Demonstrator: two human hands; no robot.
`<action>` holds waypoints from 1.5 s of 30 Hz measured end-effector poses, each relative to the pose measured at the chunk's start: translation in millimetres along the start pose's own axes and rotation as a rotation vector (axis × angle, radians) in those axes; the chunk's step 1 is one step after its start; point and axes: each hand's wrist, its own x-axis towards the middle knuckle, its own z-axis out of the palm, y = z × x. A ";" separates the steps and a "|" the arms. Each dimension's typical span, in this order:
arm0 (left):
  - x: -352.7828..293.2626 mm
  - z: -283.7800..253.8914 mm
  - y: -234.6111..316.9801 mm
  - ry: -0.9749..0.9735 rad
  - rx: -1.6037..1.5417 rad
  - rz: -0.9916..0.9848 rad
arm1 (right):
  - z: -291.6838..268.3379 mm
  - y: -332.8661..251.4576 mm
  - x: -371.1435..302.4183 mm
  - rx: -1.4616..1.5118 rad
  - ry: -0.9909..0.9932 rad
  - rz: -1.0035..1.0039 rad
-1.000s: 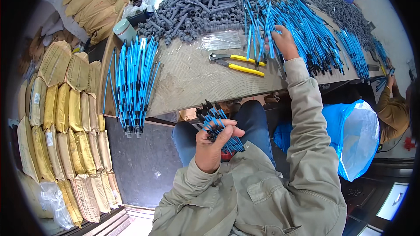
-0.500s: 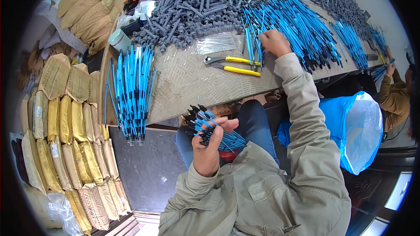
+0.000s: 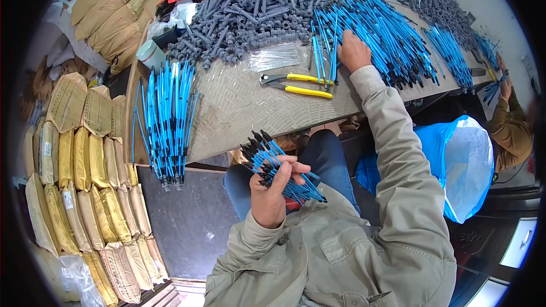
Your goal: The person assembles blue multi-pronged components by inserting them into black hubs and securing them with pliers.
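Note:
My left hand [image 3: 271, 196] is closed around a bundle of thin blue rods with black ends [image 3: 265, 156], held above my lap in front of the table. The black tips fan out past my thumb, and the other ends stick out below my fingers. My right hand [image 3: 355, 53] reaches to the left edge of a big heap of similar blue rods [image 3: 384, 37]. Its fingers are curled down at the rods, and what lies between them is hidden. Left of that hand are pliers with yellow handles [image 3: 309, 90], a few loose blue rods touching their handle ends.
A mound of grey plastic fittings [image 3: 250, 11] covers the table's back, with clear thin strips [image 3: 274, 57] before it. Another rod bundle [image 3: 166, 119] overhangs the left edge near a lidded cup [image 3: 151, 54]. A blue bag [image 3: 455, 165] stands right; a co-worker's sleeve [image 3: 512, 131] shows beyond. Stacked sacks [image 3: 91, 159] stand left.
My right hand has shifted slightly farther over the table, its fingertips deeper along the rods. In my left hand the bundle has tilted, its lower ends dropping a little. The view has moved slightly.

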 end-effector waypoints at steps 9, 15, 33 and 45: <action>-6.4 -9.2 6.8 0.010 -0.040 0.063 | -10.8 -1.5 18.3 -0.193 -0.184 0.001; -8.3 -11.1 7.7 -0.003 -0.068 0.057 | -26.5 17.3 51.4 -0.238 -0.032 0.080; 21.9 -33.0 25.4 0.221 -0.040 0.095 | -163.7 -72.6 -139.9 1.452 -0.645 0.258; 12.0 -9.4 3.9 0.250 -0.162 0.314 | -129.4 -113.8 -199.2 1.559 -0.797 -0.029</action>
